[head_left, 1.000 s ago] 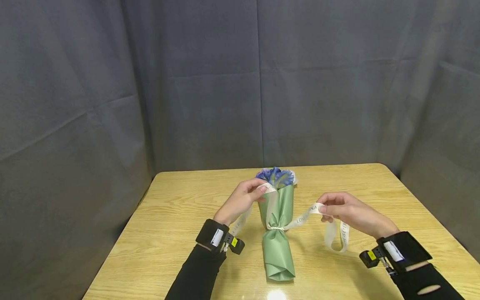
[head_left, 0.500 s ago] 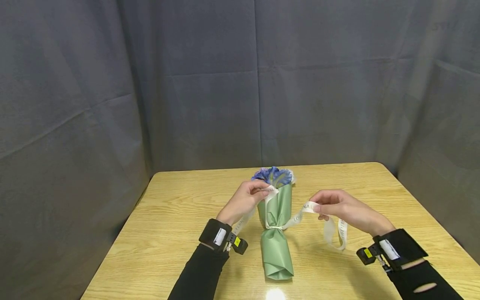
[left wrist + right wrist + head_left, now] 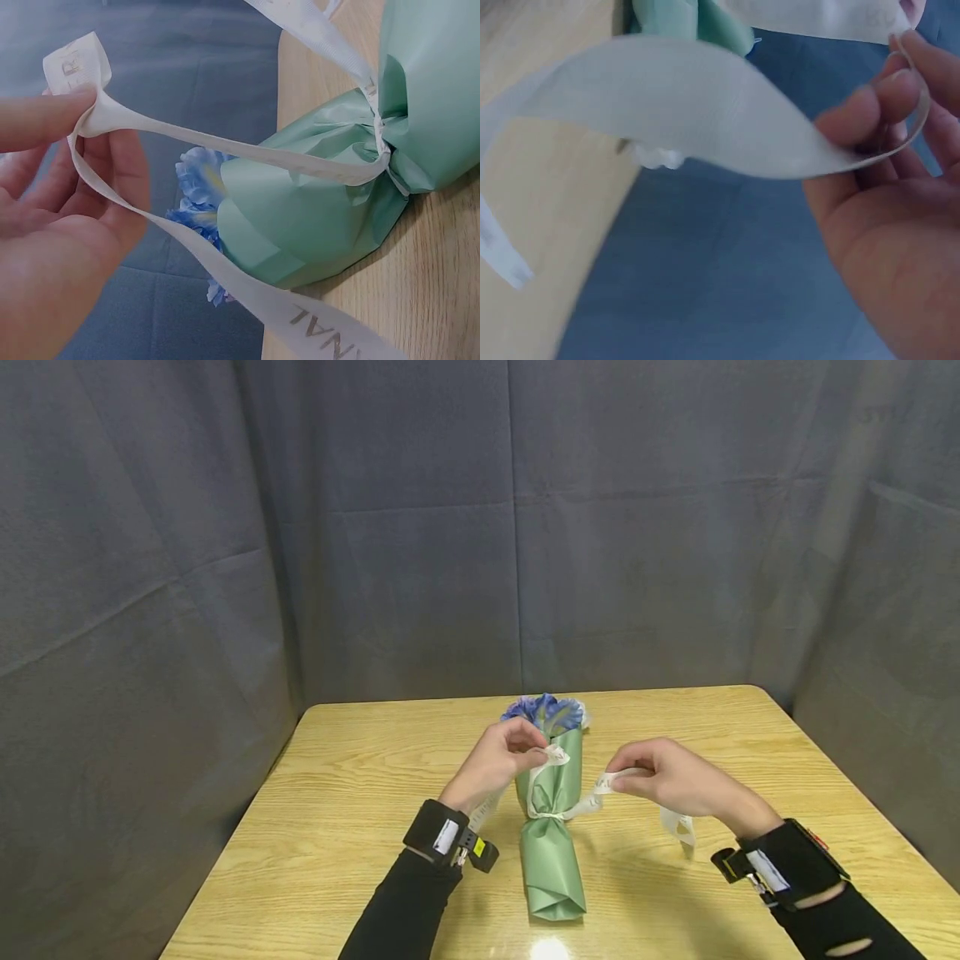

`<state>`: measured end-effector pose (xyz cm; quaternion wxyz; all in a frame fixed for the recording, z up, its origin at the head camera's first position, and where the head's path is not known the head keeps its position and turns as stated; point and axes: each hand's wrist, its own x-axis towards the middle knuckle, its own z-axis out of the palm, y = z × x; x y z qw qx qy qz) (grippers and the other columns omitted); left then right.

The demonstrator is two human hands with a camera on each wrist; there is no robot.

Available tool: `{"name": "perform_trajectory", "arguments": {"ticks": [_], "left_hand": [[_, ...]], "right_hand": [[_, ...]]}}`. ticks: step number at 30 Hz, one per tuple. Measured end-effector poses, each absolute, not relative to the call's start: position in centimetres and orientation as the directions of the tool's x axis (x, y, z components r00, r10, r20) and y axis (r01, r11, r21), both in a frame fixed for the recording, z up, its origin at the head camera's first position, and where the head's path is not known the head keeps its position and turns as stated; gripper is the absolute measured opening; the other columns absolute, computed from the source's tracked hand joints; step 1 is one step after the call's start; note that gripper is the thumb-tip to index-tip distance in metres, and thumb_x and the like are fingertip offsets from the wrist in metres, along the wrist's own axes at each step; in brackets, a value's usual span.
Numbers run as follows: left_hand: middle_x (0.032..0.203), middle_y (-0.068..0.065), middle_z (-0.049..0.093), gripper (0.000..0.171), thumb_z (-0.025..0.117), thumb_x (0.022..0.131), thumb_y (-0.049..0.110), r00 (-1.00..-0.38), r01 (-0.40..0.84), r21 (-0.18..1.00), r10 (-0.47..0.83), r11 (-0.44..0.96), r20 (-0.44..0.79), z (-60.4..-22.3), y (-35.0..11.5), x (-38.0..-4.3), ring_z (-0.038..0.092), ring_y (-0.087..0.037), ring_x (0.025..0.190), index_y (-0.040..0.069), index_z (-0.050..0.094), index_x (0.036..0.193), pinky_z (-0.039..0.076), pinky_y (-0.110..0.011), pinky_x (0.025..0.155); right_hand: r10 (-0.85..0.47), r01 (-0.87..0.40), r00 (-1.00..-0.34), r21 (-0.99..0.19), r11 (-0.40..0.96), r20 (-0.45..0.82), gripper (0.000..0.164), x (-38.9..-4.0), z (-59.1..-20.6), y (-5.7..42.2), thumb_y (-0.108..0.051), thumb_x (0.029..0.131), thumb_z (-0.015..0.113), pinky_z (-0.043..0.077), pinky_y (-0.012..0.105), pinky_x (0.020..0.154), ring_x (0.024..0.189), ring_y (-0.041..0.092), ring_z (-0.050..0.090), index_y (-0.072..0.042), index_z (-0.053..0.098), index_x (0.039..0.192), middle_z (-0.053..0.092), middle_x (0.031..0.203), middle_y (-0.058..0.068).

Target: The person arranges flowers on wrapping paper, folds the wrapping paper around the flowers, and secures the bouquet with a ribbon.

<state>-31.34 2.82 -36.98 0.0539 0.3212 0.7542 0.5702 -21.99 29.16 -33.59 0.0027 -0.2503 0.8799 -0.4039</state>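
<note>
A bouquet in green wrapping paper point(image 3: 552, 868) lies on the table, its blue flowers point(image 3: 546, 713) pointing away from me. White ribbon point(image 3: 585, 805) with printed letters is tied round the paper's narrowed waist. My left hand point(image 3: 495, 762) pinches one end of it in a small loop above the upper wrap; in the left wrist view, the ribbon point(image 3: 232, 146) runs from the thumb back to the knot, and a tail hangs below. To the right of the bouquet, my right hand point(image 3: 671, 777) pinches the other end, its tail point(image 3: 667, 105) trailing from the fingers.
The wooden table point(image 3: 360, 827) has its far edge just behind the flowers. Grey cloth curtains point(image 3: 405, 568) stand at the back and both sides. Black bands with small cameras point(image 3: 483, 856) are strapped on both wrists.
My right hand has moved left toward the bouquet and turned palm-down, drawing its ribbon end closer. My left hand has shifted slightly right, and its ribbon loop sits lower over the paper.
</note>
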Motion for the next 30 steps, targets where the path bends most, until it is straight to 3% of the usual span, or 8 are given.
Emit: {"name": "perform_trajectory", "arguments": {"ticks": [7,15,20,25,30], "left_hand": [[0.101,-0.003,0.071,0.009,0.073,0.093,0.007,-0.778,0.458,0.875,0.546,0.156,0.31,-37.2,3.3,-31.4,0.066,-0.014,0.094,0.007,0.074,0.102,0.052,-0.029,0.083],[0.106,-0.006,0.07,0.013,0.068,0.096,0.003,-0.754,0.463,0.873,0.585,0.153,0.298,-37.4,3.8,-31.1,0.063,-0.015,0.093,0.004,0.076,0.106,0.051,-0.026,0.079],[0.1,-0.004,0.07,0.014,0.067,0.096,0.0,-0.73,0.47,0.869,0.623,0.156,0.283,-37.6,4.5,-31.1,0.062,-0.009,0.088,0.003,0.076,0.106,0.051,-0.024,0.077],[0.087,0.002,0.064,0.009,0.066,0.095,-0.002,-0.699,0.481,0.864,0.66,0.15,0.275,-37.7,5.0,-30.9,0.058,-0.005,0.079,-0.001,0.075,0.095,0.046,-0.02,0.069],[0.09,0.001,0.067,0.012,0.064,0.094,-0.004,-0.67,0.46,0.881,0.696,0.115,0.259,-38.0,5.1,-30.9,0.06,-0.005,0.083,-0.003,0.075,0.097,0.048,-0.02,0.07]], "right_hand": [[-0.467,-0.556,-0.831,-0.461,0.691,0.303,0.012,-22.0,-32.1,26.7,-0.003,0.091,0.073,0.054,0.031,0.076,0.084,0.008,0.063,-0.014,0.075,0.095,0.067,0.092,-0.008],[-0.569,-0.697,-0.7,-0.24,0.675,0.432,0.027,-22.9,-31.4,25.1,0.011,0.088,0.065,0.052,0.034,0.076,0.083,0.012,0.06,-0.012,0.077,0.094,0.064,0.09,-0.007],[-0.584,-0.719,-0.662,-0.178,0.672,0.47,0.034,-23.3,-31.0,24.4,0.016,0.086,0.062,0.049,0.035,0.076,0.081,0.011,0.057,-0.013,0.078,0.091,0.063,0.087,-0.008],[-0.58,-0.727,-0.643,-0.161,0.668,0.5,0.038,-24.2,-30.8,23.8,0.019,0.08,0.058,0.05,0.039,0.079,0.085,0.015,0.063,-0.011,0.077,0.09,0.068,0.089,-0.006],[-0.533,-0.718,-0.622,-0.147,0.68,0.574,0.035,-25.6,-31.2,23.7,0.02,0.078,0.062,0.047,0.041,0.08,0.085,0.019,0.062,-0.01,0.076,0.086,0.072,0.089,-0.003]]}}
